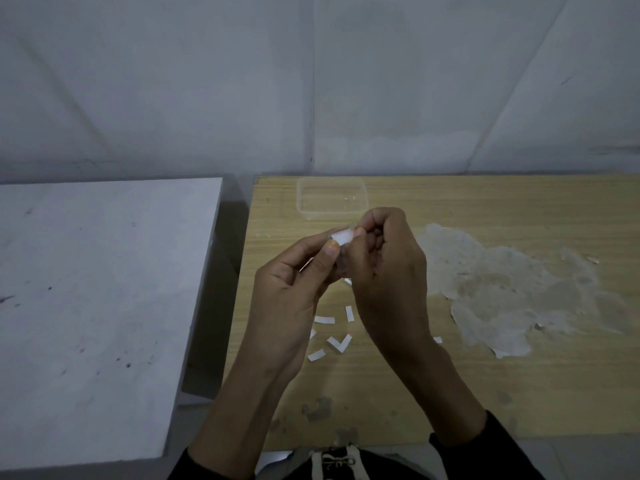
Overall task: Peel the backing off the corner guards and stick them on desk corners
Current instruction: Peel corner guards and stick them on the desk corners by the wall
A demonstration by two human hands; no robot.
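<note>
Here, left hand [294, 282] and right hand [384, 268] pinch one corner guard [341, 237] near the tub [331, 199] — sticky backing may tear.

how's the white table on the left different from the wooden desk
The white table is pale with dark specks; the wooden desk is tan wood grain with a large worn patch. The container and peeled strips sit on the desk, not the white table. Both stand against the wall.
</note>
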